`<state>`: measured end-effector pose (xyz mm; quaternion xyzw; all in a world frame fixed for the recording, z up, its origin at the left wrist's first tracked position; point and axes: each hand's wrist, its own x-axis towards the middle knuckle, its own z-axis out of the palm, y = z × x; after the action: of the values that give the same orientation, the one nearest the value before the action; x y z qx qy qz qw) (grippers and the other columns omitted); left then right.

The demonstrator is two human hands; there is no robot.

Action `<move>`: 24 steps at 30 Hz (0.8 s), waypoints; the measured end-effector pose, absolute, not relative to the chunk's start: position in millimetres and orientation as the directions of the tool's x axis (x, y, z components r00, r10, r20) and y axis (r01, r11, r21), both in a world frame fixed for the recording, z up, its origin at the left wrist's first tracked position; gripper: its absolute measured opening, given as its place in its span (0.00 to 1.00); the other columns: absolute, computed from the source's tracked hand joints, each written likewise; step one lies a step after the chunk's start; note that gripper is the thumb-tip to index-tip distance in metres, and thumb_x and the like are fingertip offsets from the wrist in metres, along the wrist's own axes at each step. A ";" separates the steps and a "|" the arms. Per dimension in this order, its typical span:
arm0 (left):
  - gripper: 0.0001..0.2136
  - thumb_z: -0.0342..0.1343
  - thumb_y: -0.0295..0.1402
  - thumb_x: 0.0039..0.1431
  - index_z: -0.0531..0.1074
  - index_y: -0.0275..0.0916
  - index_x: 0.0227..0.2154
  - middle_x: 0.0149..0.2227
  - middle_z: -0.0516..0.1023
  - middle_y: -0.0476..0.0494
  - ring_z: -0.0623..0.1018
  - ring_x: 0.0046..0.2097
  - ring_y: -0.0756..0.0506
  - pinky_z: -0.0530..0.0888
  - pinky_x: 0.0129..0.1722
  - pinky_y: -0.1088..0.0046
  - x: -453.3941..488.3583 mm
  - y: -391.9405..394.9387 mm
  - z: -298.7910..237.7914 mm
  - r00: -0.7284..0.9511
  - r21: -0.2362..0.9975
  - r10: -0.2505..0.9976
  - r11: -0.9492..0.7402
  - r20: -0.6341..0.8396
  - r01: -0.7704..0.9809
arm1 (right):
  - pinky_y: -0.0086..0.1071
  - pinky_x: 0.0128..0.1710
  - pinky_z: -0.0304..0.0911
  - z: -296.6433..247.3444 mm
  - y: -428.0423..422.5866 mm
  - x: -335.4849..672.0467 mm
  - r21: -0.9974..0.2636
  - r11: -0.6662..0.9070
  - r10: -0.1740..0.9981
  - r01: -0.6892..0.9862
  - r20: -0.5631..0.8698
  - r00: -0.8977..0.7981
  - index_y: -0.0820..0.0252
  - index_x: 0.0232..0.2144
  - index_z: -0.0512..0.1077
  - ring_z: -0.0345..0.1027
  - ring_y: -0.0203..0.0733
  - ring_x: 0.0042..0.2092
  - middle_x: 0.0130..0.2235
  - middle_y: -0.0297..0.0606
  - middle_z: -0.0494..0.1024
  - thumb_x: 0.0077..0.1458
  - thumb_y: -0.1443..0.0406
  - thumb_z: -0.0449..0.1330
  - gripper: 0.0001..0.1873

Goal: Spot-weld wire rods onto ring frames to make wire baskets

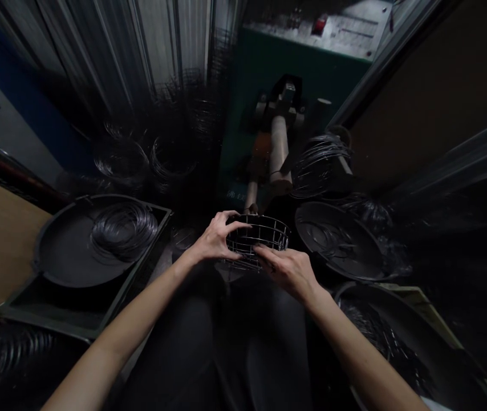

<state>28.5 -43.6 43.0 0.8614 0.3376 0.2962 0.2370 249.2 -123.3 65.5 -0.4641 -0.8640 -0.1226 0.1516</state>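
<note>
A round wire basket (275, 229), open in its weave, is held in front of the green machine's lower metal arm. My left hand (216, 238) grips its left side, with the thumb low and the fingers over the top. At the near right side, my right hand (289, 269) has its fingers pressed together against the wires. Whether a small loose wire is in the right fingers cannot be made out. The basket's left and near wires are partly hidden behind my hands.
The green machine (252, 74) stands ahead, with a thick metal arm (279, 142) above the basket. A dark pan (68, 251) at left holds a coil of wire rings (124, 231). Pans with wire pieces (346, 251) stand at right. More wire rings (121, 160) lie behind at left.
</note>
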 end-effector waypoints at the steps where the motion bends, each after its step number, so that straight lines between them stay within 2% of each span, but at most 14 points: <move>1: 0.34 0.69 0.38 0.37 0.68 0.46 0.52 0.56 0.57 0.38 0.62 0.56 0.35 0.65 0.56 0.54 28.3 -44.8 42.7 0.593 0.614 0.727 -0.653 0.346 0.443 | 0.28 0.27 0.62 65.4 -124.0 249.1 0.079 0.542 0.758 0.837 0.384 -0.527 0.52 0.45 0.74 0.74 0.36 0.29 0.44 0.30 0.78 0.61 0.64 0.52 0.13; 6: 0.34 0.69 0.39 0.37 0.68 0.48 0.52 0.56 0.58 0.39 0.62 0.56 0.35 0.65 0.56 0.53 30.6 -36.3 41.5 0.583 0.655 0.748 -0.617 0.316 0.436 | 0.27 0.25 0.60 68.1 -117.6 249.1 0.096 0.512 0.775 0.854 0.378 -0.507 0.50 0.45 0.75 0.74 0.35 0.28 0.43 0.29 0.79 0.61 0.64 0.52 0.14; 11: 0.34 0.69 0.35 0.35 0.69 0.47 0.51 0.54 0.59 0.40 0.62 0.57 0.35 0.64 0.57 0.54 34.3 -16.7 44.2 0.570 0.668 0.753 -0.612 0.329 0.423 | 0.26 0.23 0.56 72.5 -99.6 248.4 0.080 0.459 0.806 0.885 0.381 -0.453 0.47 0.44 0.75 0.73 0.35 0.28 0.42 0.29 0.79 0.61 0.62 0.52 0.14; 16: 0.33 0.69 0.37 0.37 0.69 0.46 0.52 0.54 0.60 0.39 0.63 0.57 0.36 0.64 0.57 0.56 34.1 -12.4 46.4 0.580 0.674 0.752 -0.606 0.313 0.422 | 0.25 0.23 0.54 72.0 -92.5 248.6 0.065 0.454 0.819 0.889 0.364 -0.445 0.48 0.45 0.75 0.73 0.33 0.27 0.40 0.30 0.80 0.60 0.62 0.54 0.13; 20: 0.32 0.69 0.37 0.36 0.69 0.44 0.50 0.52 0.63 0.40 0.63 0.57 0.37 0.63 0.58 0.56 33.5 -13.1 46.8 0.574 0.671 0.745 -0.619 0.339 0.408 | 0.25 0.23 0.55 67.5 -97.8 249.4 0.086 0.448 0.780 0.890 0.449 -0.436 0.48 0.45 0.75 0.72 0.32 0.26 0.38 0.29 0.81 0.61 0.62 0.54 0.12; 24: 0.32 0.69 0.39 0.36 0.69 0.44 0.49 0.52 0.64 0.41 0.66 0.55 0.38 0.64 0.57 0.58 35.0 -8.4 48.7 0.559 0.690 0.759 -0.601 0.334 0.404 | 0.24 0.28 0.59 62.2 -102.6 250.1 -0.013 0.384 0.786 0.923 0.529 -0.320 0.52 0.41 0.75 0.72 0.32 0.32 0.41 0.33 0.80 0.62 0.63 0.53 0.11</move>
<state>35.0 -8.4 48.7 0.8370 0.3472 0.3161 0.2810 250.1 -102.6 62.2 -0.5349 -0.7988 -0.1473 0.2324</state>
